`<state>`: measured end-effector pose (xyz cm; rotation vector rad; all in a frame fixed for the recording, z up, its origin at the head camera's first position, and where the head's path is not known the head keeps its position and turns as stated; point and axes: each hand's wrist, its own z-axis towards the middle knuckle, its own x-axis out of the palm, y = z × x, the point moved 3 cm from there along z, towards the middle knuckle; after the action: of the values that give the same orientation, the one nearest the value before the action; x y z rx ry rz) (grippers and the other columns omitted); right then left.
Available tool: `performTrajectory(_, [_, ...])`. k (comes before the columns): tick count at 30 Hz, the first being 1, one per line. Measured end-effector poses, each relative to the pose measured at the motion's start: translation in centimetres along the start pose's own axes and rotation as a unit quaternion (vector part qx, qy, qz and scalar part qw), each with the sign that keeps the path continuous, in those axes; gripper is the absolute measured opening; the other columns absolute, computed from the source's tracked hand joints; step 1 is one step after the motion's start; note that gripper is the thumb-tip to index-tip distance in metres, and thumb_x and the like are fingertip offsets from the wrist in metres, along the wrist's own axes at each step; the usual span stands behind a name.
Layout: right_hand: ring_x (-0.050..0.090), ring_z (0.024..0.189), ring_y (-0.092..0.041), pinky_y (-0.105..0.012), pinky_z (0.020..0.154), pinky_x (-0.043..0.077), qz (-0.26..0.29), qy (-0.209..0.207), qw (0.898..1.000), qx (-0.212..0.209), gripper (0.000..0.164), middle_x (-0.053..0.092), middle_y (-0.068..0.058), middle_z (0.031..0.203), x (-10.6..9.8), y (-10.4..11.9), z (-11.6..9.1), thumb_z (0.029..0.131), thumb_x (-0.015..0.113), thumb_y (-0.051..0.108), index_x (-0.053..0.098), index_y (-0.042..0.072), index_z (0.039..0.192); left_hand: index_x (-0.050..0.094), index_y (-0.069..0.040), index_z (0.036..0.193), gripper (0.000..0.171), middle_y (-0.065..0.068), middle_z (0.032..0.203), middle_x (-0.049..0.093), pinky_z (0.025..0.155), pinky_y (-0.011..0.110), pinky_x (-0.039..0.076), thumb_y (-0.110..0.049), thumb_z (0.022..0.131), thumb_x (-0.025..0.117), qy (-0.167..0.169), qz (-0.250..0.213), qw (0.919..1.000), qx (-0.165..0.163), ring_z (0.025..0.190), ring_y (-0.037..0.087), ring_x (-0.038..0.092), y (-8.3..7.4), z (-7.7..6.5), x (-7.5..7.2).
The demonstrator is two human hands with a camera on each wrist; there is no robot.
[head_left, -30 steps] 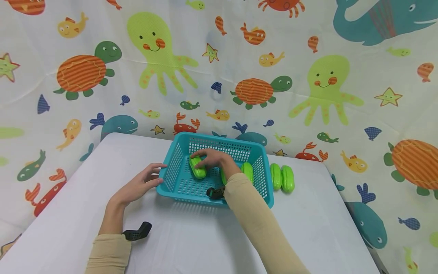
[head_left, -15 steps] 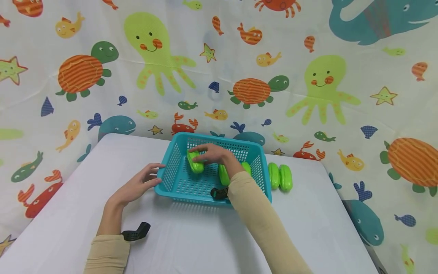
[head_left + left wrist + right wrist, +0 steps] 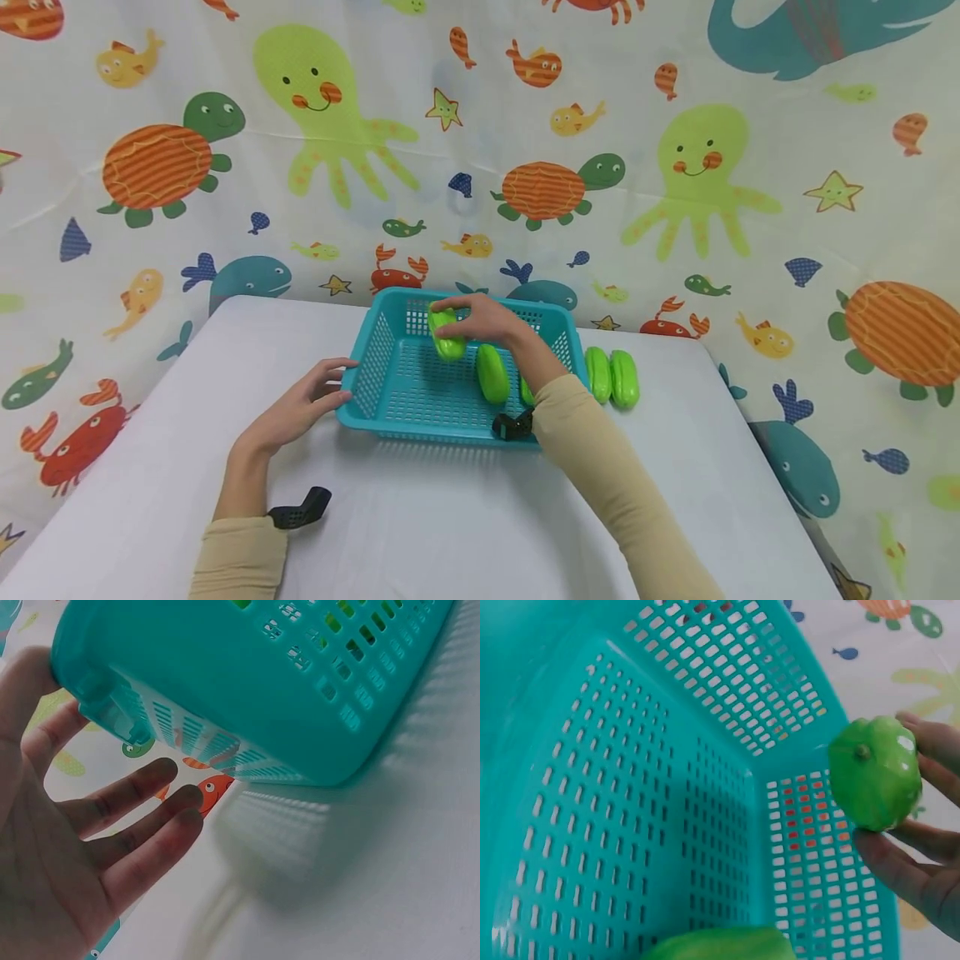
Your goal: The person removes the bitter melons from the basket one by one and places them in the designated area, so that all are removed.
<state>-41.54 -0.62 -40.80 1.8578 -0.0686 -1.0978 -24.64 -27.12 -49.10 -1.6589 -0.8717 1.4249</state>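
Note:
My right hand [image 3: 491, 321] pinches a glossy, oblong green vegetable [image 3: 448, 346] between thumb and fingers, above the back part of a turquoise plastic basket [image 3: 408, 396]. The right wrist view shows the stem-stub end of this ridged vegetable [image 3: 874, 772] facing the camera. In the basket lies a second such vegetable [image 3: 492, 375]; a third [image 3: 527, 392] is mostly hidden by the right forearm. My left hand [image 3: 296, 408] is at the basket's left end, fingers spread and relaxed. In the left wrist view, one digit of that hand touches the basket rim [image 3: 64, 652].
Two more green vegetables [image 3: 624, 379] lie side by side on the white tabletop [image 3: 420, 517], right of the basket. A sea-animal printed curtain [image 3: 465, 133] hangs behind the table. Black wrist devices [image 3: 300, 508] sit on both wrists.
My right hand has lifted the green vegetable from the basket's left part, upward and slightly right, uncovering the vegetable beside it. My left hand stays at the basket's left end.

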Motion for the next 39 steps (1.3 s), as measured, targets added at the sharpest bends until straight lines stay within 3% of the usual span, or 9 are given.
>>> performTrajectory(13, [0.057,0.122,-0.03,-0.043,0.097,0.049,0.029,-0.078,0.996,-0.022,0.045,0.048,0.002,0.146,-3.0,0.7,-4.6,0.089,0.072,0.038,0.062,0.03,0.132,0.03,-0.022,0.15,0.061,0.027,0.151,0.03,0.101,0.071,0.032,-0.041,0.098,0.056,0.002,0.002,1.0,0.006,0.135,0.05,0.033,-0.2,-0.2,0.0])
performTrajectory(21, [0.055,0.123,-0.028,-0.046,0.095,0.05,0.062,-0.131,0.989,-0.003,0.048,0.047,0.007,0.145,-4.4,0.0,-8.8,0.088,0.072,0.041,0.059,0.033,0.133,0.029,-0.024,0.151,0.061,0.026,0.151,0.03,0.1,0.071,0.033,-0.04,0.098,0.056,0.005,-0.008,0.9999,0.009,0.135,0.05,0.033,-0.1,-0.1,-0.1])
performTrajectory(30, [0.048,0.129,-0.029,-0.052,0.098,0.047,0.111,-0.213,0.969,0.049,0.055,0.043,0.004,0.148,-6.0,-3.0,-12.9,0.083,0.074,0.05,0.057,0.035,0.134,0.029,-0.023,0.151,0.061,0.026,0.151,0.03,0.099,0.071,0.034,-0.041,0.099,0.055,0.005,0.001,0.9999,0.016,0.135,0.05,0.033,0.0,-0.3,-0.3])
performTrajectory(39, [0.043,0.135,-0.033,-0.055,0.105,0.04,0.121,-0.291,0.947,0.066,0.061,0.036,-0.002,0.154,-8.2,-8.6,-17.8,0.087,0.07,0.047,0.052,0.025,0.141,0.03,-0.023,0.151,0.06,0.026,0.15,0.031,0.1,0.071,0.034,-0.039,0.099,0.056,0.005,-0.004,0.9998,0.018,0.134,0.05,0.035,-0.1,-0.2,0.0])
